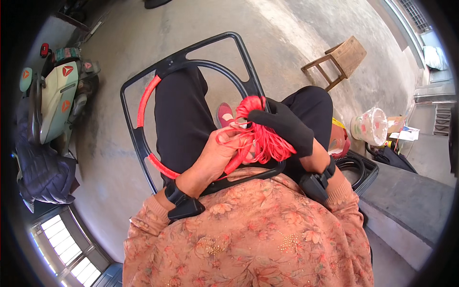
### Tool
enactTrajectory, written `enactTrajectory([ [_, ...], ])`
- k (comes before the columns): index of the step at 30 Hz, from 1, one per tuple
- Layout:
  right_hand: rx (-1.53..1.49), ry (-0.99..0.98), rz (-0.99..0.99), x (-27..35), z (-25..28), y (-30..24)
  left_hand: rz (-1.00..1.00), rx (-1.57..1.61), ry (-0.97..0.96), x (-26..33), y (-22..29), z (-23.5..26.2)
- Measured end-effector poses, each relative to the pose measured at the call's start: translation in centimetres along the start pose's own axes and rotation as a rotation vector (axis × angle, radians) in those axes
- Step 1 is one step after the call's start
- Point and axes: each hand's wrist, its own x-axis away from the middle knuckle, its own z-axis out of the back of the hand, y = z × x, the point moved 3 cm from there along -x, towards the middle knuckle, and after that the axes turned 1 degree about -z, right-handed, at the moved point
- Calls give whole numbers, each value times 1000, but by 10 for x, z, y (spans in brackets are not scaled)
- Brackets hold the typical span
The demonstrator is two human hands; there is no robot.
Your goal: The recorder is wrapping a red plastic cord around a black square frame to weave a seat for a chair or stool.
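A black square frame with a round inner ring lies across my lap. Stretches of the ring are wrapped in red cord. My left hand, bare, pinches strands of the cord near the ring's lower right part. In a black glove, my right hand grips a thick hank of red cord, whose loose loops hang down toward the frame. The hank and both hands hide much of the ring's right side.
A small wooden stool lies tipped on the concrete floor ahead. To the left stands a scooter with a dark padded cover. At my right are a clear plastic tub, a tray with black tubing and a grey ledge.
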Motion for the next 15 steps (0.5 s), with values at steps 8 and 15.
enactTrajectory([
  [8, 382, 4, -58, 34, 16, 42, -27, 77, 32, -7, -1, 8],
  [15, -440, 128, -123, 32, 41, 42, -12, 104, 25, -4, 11, 0],
])
